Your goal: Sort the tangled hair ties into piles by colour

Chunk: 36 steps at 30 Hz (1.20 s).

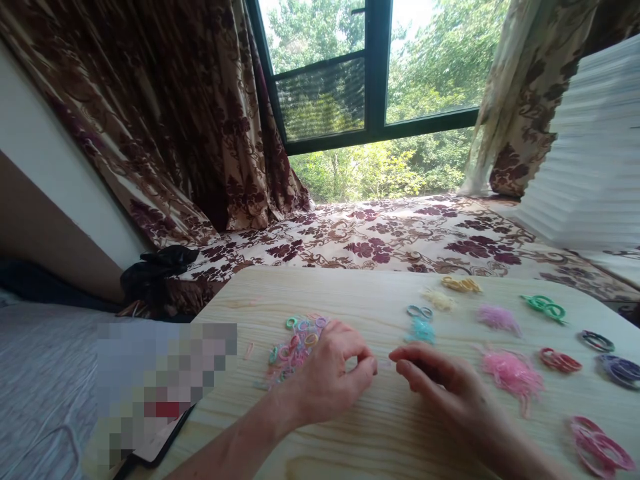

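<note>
My left hand (334,370) is over the light wooden table, thumb and index fingertip pressed together in a pinch. Whatever is between them is too small to name. Facing it, my right hand (445,383) has its thumb and forefinger tips close together, and I cannot make out what they hold. A faint pinkish speck (385,364) shows in the narrow gap between the two hands. Beside and partly behind my left wrist lies a mixed heap of small coloured elastic bands (293,350). Right of my right hand is a pile of pink bands (513,373).
Sorted by colour are light blue bands (421,330), pale yellow bands (439,299), yellow rings (461,285), lilac bands (497,319), green rings (545,308), red rings (560,359), dark rings (620,369) and large pink rings (600,445). A blurred-out object (165,393) covers the table's left edge.
</note>
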Each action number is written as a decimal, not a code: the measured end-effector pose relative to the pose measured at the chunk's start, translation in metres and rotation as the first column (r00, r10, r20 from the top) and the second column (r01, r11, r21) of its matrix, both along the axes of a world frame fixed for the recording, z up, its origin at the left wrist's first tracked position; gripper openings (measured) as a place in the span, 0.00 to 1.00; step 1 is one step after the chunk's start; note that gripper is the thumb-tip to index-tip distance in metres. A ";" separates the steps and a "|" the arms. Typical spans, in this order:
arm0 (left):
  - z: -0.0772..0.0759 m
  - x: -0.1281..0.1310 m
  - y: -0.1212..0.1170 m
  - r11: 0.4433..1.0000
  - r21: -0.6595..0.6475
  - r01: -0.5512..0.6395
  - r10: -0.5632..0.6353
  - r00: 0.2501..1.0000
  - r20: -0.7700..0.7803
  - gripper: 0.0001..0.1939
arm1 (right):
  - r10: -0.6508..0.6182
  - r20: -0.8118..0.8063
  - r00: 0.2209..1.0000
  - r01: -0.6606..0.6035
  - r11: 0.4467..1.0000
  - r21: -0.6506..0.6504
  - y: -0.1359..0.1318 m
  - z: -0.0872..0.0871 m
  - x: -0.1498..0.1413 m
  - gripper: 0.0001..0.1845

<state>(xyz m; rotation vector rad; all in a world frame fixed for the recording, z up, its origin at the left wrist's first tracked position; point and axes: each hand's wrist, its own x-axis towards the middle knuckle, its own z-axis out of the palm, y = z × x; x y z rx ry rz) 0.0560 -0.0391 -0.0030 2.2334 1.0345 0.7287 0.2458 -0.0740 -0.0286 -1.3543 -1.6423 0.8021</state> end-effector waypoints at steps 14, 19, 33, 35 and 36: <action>-0.001 -0.001 -0.002 0.998 0.003 0.056 -0.056 0.998 0.019 0.10 | 0.054 0.088 0.995 -0.058 0.998 0.040 0.000 0.005 -0.003 0.15; 0.001 -0.001 -0.002 0.998 -0.003 0.065 -0.065 0.998 0.008 0.11 | 0.058 0.073 0.996 -0.060 0.998 0.026 -0.002 0.006 -0.003 0.15; -0.002 -0.001 -0.001 0.998 0.048 0.046 -0.044 0.998 -0.041 0.08 | 0.020 0.134 0.991 -0.040 0.988 0.149 0.000 0.008 0.001 0.15; -0.003 -0.002 0.001 0.997 0.074 0.023 -0.019 0.999 -0.050 0.08 | -0.076 0.179 0.981 0.036 0.976 0.216 0.005 0.012 0.013 0.15; -0.004 -0.003 0.002 0.996 0.093 0.011 -0.006 0.998 -0.055 0.08 | -0.137 0.198 0.971 0.087 0.966 0.245 0.010 0.013 0.022 0.15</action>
